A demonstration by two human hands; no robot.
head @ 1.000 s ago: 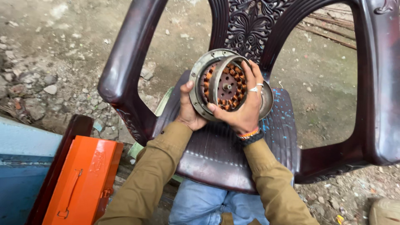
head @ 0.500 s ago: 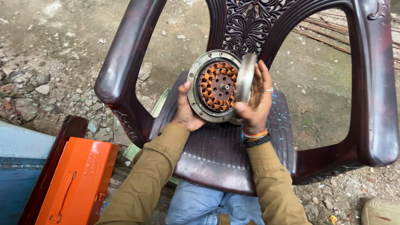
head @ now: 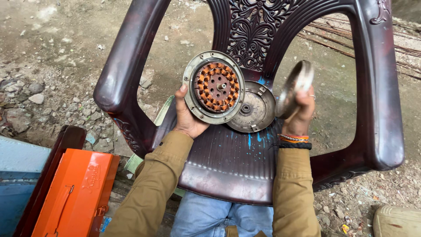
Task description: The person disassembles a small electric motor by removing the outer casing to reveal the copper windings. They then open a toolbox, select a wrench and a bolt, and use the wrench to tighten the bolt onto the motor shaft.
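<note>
Orange metal toolbox (head: 72, 193) lies far left on the ground, lid down, next to a blue panel (head: 17, 175) and a dark wooden piece (head: 61, 145). Gravel and loose stones (head: 35, 98) beyond it.

Dark brown plastic chair (head: 131, 66) fills the middle, serving as the work surface. Blue paint flecks on the seat.

Left hand (head: 186, 116) holds the stator housing (head: 213, 86) up on edge above the seat, open face toward the camera. Fingers clamped on its lower left rim, thumb on the front lip. Copper windings in a ring around a brown core, short shaft stub at centre. Windings look intact, rim dirty.

Just right of it and partly behind, a round grey end cover (head: 254, 107) lies flat on the seat near the backrest, bearing hole in the middle. Touching or nearly touching the housing rim, can't tell which.

Right hand (head: 300, 109) holds a second disc-shaped metal part (head: 296, 87) on edge, off to the right of the housing, well clear of it. Fingers closed around its lower edge. Motion-blurred, no detail readable.

Status, my read: unit is open, three pieces separated, windings exposed. Nothing back together.

Obstructions: chair arms box in both sides, backrest close behind. Rusty rods (head: 351, 46) on the ground past the chair, pale object (head: 394, 221) bottom right.
</note>
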